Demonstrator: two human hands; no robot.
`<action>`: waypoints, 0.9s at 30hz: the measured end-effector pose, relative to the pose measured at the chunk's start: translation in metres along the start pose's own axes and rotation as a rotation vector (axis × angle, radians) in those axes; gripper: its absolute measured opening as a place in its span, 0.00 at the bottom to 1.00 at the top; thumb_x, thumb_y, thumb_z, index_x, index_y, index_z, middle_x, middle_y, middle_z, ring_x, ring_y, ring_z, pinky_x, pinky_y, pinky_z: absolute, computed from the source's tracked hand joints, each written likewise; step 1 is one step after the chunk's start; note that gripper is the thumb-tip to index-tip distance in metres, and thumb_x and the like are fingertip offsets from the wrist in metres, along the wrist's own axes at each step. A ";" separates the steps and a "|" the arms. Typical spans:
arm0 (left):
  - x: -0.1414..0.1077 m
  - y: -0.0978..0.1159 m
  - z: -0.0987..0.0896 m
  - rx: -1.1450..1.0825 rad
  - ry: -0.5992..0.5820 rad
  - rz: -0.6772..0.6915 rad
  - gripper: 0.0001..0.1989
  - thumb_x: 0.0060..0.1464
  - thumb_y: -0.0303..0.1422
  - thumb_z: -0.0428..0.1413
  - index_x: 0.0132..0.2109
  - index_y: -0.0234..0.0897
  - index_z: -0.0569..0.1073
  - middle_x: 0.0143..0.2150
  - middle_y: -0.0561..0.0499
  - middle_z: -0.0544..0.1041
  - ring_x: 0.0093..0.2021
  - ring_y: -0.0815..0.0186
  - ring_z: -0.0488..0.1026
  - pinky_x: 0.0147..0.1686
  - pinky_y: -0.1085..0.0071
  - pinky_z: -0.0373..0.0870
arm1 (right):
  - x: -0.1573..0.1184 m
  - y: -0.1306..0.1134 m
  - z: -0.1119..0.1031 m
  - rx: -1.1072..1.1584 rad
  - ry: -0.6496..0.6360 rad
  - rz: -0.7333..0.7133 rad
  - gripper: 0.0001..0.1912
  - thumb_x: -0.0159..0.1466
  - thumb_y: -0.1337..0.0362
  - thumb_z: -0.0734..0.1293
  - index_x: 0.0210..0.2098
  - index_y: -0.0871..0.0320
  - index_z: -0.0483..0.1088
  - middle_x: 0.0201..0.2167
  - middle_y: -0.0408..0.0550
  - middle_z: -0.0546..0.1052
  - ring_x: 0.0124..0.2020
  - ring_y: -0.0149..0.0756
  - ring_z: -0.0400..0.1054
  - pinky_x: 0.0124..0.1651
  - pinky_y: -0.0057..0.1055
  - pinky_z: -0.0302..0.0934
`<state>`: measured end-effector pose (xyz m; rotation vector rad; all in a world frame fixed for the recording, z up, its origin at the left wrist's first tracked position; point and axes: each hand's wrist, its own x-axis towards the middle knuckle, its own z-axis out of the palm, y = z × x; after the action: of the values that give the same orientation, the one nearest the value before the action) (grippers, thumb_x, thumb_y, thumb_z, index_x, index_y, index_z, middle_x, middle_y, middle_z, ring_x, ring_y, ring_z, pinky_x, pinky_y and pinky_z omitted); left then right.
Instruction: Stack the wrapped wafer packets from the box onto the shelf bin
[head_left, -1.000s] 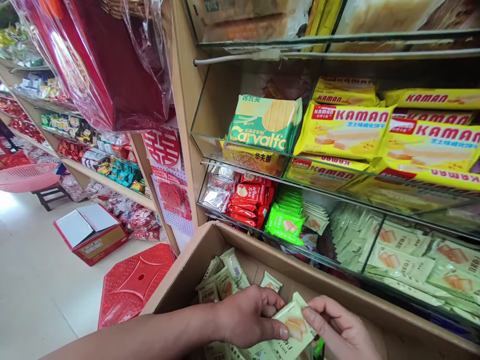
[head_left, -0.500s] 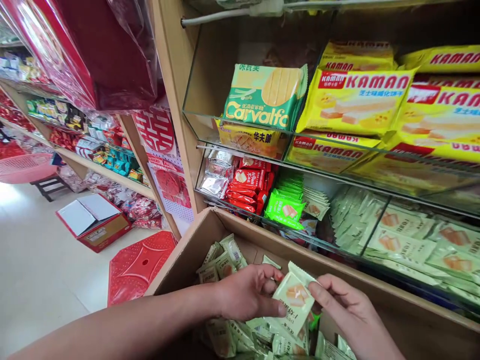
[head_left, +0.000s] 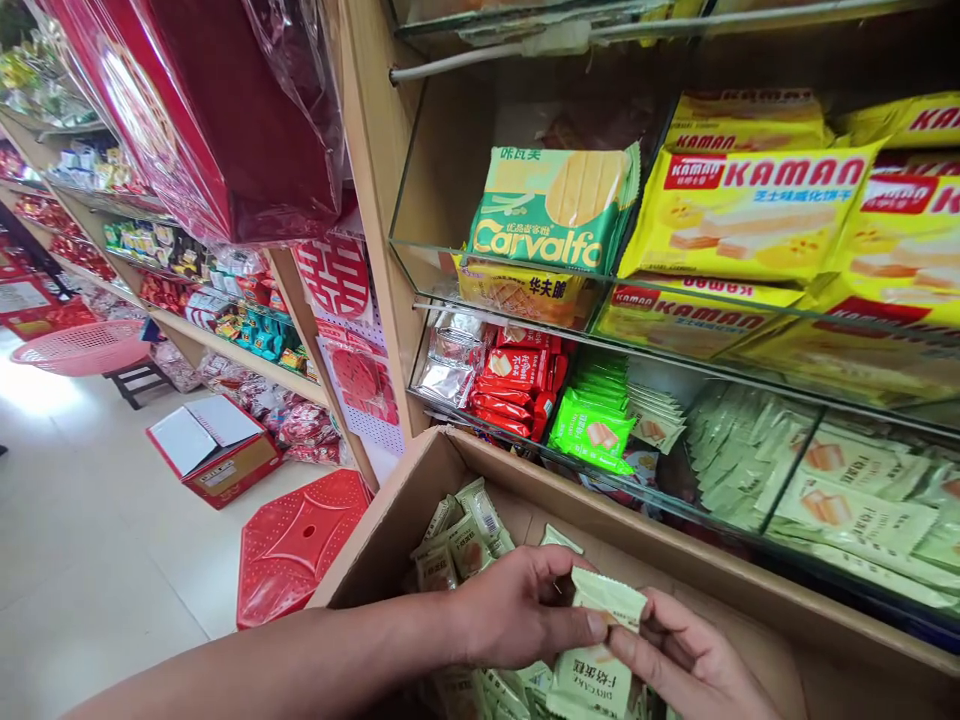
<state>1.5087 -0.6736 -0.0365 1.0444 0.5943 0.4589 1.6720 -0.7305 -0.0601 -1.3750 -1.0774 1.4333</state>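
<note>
A pale green dry cake packet [head_left: 592,680], printed with a picture of cake pieces, is held low over the cardboard box [head_left: 442,470]. My left hand [head_left: 517,610] pinches it from the left, the thumb lying across its front. On the other side, my right hand [head_left: 682,650] grips the right edge, with its thumb meeting the left thumb. Loose packets of the same kind [head_left: 469,545] lie in the box below and left of my hands. My forearm and hands hide part of them.
Behind the box, a glass-fronted shelf [head_left: 517,450] holds red packets [head_left: 517,370], bright green packets [head_left: 592,430] and pale green packets [head_left: 832,500]. Above sit yellow wafer packs [head_left: 750,210]. A red stool [head_left: 300,520] and a small carton [head_left: 217,450] stand on the floor at left.
The packet has been lowered and turned more upright between my hands, and my right hand has moved closer to the left. The whole view has shifted slightly, so the shelf appears further right and lower.
</note>
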 end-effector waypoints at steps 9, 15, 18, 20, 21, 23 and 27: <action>0.001 0.009 -0.005 -0.147 0.160 0.016 0.21 0.38 0.37 0.64 0.38 0.33 0.66 0.30 0.53 0.72 0.27 0.72 0.69 0.27 0.74 0.67 | -0.003 -0.030 -0.004 0.036 -0.215 0.081 0.18 0.52 0.56 0.68 0.38 0.58 0.64 0.34 0.46 0.73 0.34 0.32 0.66 0.36 0.29 0.61; 0.000 0.012 -0.009 -0.208 0.117 -0.013 0.17 0.41 0.32 0.63 0.38 0.33 0.66 0.33 0.52 0.73 0.29 0.71 0.71 0.29 0.72 0.69 | -0.005 -0.034 -0.010 0.017 -0.221 0.076 0.18 0.55 0.57 0.67 0.43 0.59 0.67 0.33 0.47 0.74 0.29 0.30 0.66 0.30 0.26 0.60; 0.000 0.015 -0.008 -0.240 0.125 0.003 0.16 0.41 0.31 0.63 0.37 0.33 0.67 0.32 0.53 0.73 0.29 0.71 0.71 0.30 0.71 0.70 | -0.006 -0.038 -0.012 0.023 -0.202 0.068 0.18 0.56 0.57 0.66 0.44 0.59 0.68 0.34 0.47 0.75 0.32 0.31 0.67 0.35 0.28 0.60; 0.000 0.015 -0.008 -0.235 0.135 0.013 0.16 0.40 0.30 0.63 0.36 0.33 0.66 0.31 0.54 0.73 0.29 0.71 0.71 0.30 0.71 0.70 | -0.007 -0.038 -0.014 -0.004 -0.193 0.058 0.18 0.57 0.57 0.65 0.45 0.58 0.67 0.36 0.48 0.75 0.35 0.32 0.67 0.38 0.29 0.60; 0.000 0.014 -0.008 -0.214 0.143 0.019 0.16 0.40 0.31 0.63 0.36 0.33 0.66 0.31 0.54 0.73 0.29 0.71 0.71 0.30 0.72 0.70 | -0.006 -0.038 -0.014 -0.032 -0.200 0.047 0.18 0.57 0.58 0.64 0.45 0.58 0.67 0.37 0.48 0.74 0.35 0.32 0.67 0.39 0.29 0.60; 0.000 0.010 -0.008 -0.119 0.129 0.038 0.17 0.40 0.33 0.63 0.37 0.33 0.66 0.31 0.54 0.72 0.29 0.71 0.70 0.28 0.72 0.68 | -0.006 -0.035 -0.011 -0.081 -0.206 0.008 0.18 0.57 0.58 0.64 0.45 0.58 0.66 0.38 0.48 0.74 0.37 0.33 0.67 0.42 0.30 0.60; -0.002 0.000 -0.007 0.106 -0.012 0.137 0.19 0.43 0.33 0.61 0.42 0.34 0.64 0.30 0.55 0.70 0.29 0.73 0.67 0.29 0.75 0.64 | -0.004 -0.032 -0.004 -0.166 -0.202 -0.076 0.20 0.56 0.59 0.65 0.47 0.57 0.63 0.36 0.46 0.73 0.40 0.35 0.67 0.41 0.31 0.61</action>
<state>1.5025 -0.6706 -0.0384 1.1934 0.5432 0.5451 1.6769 -0.7254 -0.0280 -1.3081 -1.3910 1.4779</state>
